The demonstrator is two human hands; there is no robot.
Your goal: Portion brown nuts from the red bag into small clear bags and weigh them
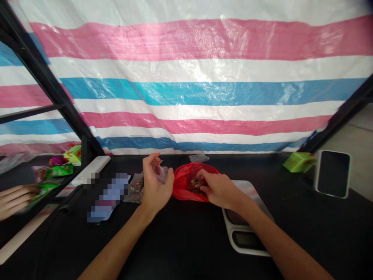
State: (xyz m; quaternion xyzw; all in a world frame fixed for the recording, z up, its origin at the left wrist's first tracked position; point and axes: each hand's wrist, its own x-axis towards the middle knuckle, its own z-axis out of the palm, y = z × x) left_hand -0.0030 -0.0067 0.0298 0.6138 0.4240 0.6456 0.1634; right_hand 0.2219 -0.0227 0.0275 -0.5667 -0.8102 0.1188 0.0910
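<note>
Left hand (155,184) grips a small clear bag (161,173) near the black surface's (262,167) far edge. Right hand (220,190) pinches dark pieces (196,184) inside a red bag (183,182).

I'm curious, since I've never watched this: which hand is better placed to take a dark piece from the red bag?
Probably the right hand: its fingers are already in the red plastic bag, at the dark pieces. The left hand is beside the bag, holding a small clear plastic bag.

Free room left of the kitchen scale (243,241)
</note>
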